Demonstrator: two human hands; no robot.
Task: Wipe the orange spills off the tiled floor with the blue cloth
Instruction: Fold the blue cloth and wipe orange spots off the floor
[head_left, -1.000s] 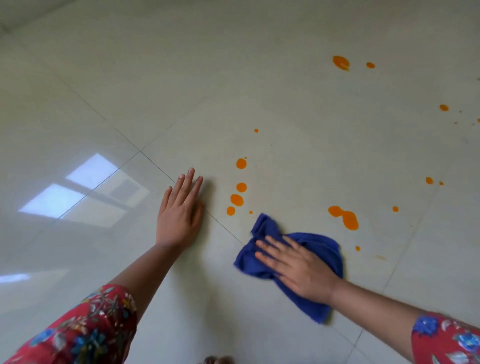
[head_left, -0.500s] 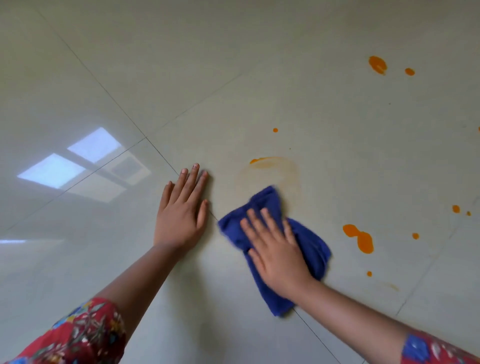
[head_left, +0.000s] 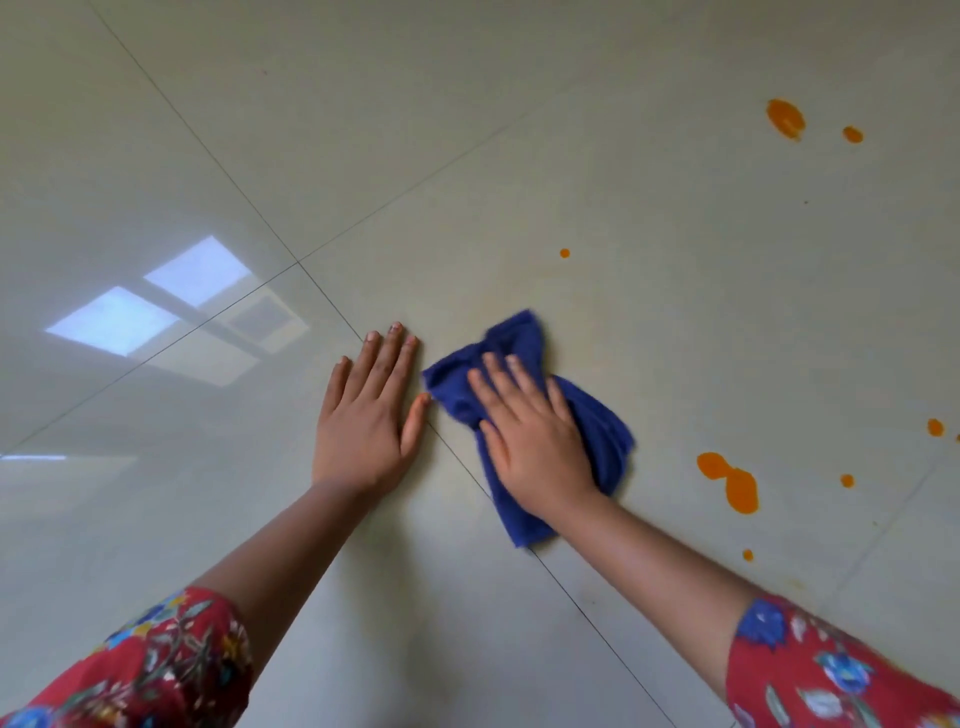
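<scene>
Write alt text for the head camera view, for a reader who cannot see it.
A person's right hand presses a crumpled blue cloth flat on a glossy tiled floor, while the left hand rests palm-down beside it. Orange spills remain to the right: a double blob, scattered small drops, and a larger spot farther away.

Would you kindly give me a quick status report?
Right hand flat on blue cloth. Left hand braced on floor. Double orange spill remains; nothing obstructing.

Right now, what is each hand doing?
Left hand: open, flat on the tiled floor, holding nothing.
Right hand: open, pressing the blue cloth down.
</scene>
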